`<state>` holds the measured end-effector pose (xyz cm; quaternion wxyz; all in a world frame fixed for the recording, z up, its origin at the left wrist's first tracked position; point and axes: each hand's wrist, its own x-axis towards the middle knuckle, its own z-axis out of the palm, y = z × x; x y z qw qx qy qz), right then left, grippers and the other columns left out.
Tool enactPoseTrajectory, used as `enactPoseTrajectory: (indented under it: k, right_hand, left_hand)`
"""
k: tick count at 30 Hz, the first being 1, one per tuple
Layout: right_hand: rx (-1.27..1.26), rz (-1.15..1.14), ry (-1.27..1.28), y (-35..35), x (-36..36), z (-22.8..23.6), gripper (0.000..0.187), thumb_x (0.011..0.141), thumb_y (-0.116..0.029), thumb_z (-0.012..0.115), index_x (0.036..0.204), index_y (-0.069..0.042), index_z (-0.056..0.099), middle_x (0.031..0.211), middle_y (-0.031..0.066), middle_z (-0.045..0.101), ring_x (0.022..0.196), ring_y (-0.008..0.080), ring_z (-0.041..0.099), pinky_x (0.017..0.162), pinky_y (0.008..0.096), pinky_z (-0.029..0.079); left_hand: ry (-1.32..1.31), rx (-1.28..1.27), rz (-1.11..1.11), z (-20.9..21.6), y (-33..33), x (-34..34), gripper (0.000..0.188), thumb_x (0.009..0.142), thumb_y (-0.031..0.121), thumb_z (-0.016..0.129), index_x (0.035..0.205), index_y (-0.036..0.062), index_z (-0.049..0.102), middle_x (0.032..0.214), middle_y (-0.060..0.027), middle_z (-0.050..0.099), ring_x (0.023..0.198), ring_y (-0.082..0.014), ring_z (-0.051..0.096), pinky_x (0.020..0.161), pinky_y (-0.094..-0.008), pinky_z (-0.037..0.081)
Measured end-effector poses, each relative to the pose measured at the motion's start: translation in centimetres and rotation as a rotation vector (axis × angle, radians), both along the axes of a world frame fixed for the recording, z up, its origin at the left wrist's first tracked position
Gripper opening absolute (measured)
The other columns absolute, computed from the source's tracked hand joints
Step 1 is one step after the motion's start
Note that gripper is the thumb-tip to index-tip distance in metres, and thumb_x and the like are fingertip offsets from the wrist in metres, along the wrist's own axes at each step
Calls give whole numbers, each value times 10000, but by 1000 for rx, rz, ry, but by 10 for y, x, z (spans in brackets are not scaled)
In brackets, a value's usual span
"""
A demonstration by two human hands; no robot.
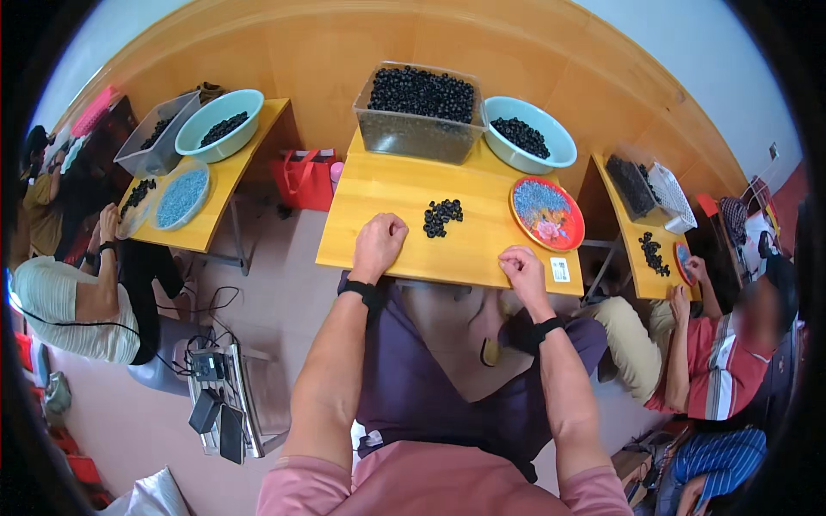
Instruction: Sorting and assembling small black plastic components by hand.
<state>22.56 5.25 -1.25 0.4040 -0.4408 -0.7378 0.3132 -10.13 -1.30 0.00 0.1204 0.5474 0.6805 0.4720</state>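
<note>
My left hand (379,246) rests at the near left of the yellow table (396,185), its fingers curled closed. By the table's front edge, close to the red tray, my right hand (526,273) has its thumb and fingers pinched together. Anything inside either hand is hidden or too small to make out. Between and beyond them lies a loose pile of small round black parts (441,218). To the right, a round red flower-patterned tray (570,225) holds many tiny pale-blue pieces (539,197).
A clear plastic bin (413,137) full of black parts stands at the table's back, beside a pale-green basin (551,156) holding more. A white label (560,270) marks the front right corner. People work at side tables; a red bag (305,182) stands left.
</note>
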Motion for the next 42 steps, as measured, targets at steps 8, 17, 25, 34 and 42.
enactPoseTrajectory:
  k: [8,17,25,34,42]
  right_hand:
    - [36,-20,-48,0,-2,4,92,830,28,687,910,8,728,988,69,653,742,121,602,684,260,492]
    - [-75,39,-562,46,-63,68,156,848,-81,622,930,3,726,862,222,725,859,376,721,781,444,559]
    - [-53,29,-478,82,-105,65,203,864,-39,582,991,11,733,866,211,736,829,352,730,764,413,568]
    - [-307,26,-338,75,-110,62,237,874,-29,574,1058,7,719,860,204,737,809,299,731,746,377,560]
    - [122,161,-586,90,-119,55,244,858,-11,593,1058,-53,728,991,243,701,983,424,664,882,479,532]
  left_hand:
    - [35,-18,-30,0,7,1,145,856,158,696,872,16,717,888,-180,698,866,-349,683,783,-436,540]
    - [14,-33,-23,2,0,1,128,879,153,694,885,25,702,873,-169,678,850,-343,674,770,-440,536]
    - [-7,-63,-34,13,2,6,111,895,147,692,894,37,690,884,-158,678,840,-339,674,761,-439,536]
    - [5,-34,-25,7,-1,4,98,892,136,698,891,40,681,886,-153,675,825,-342,670,741,-432,537]
    - [-13,-32,8,6,-1,7,99,881,126,701,890,28,685,881,-157,679,806,-340,668,732,-427,537]
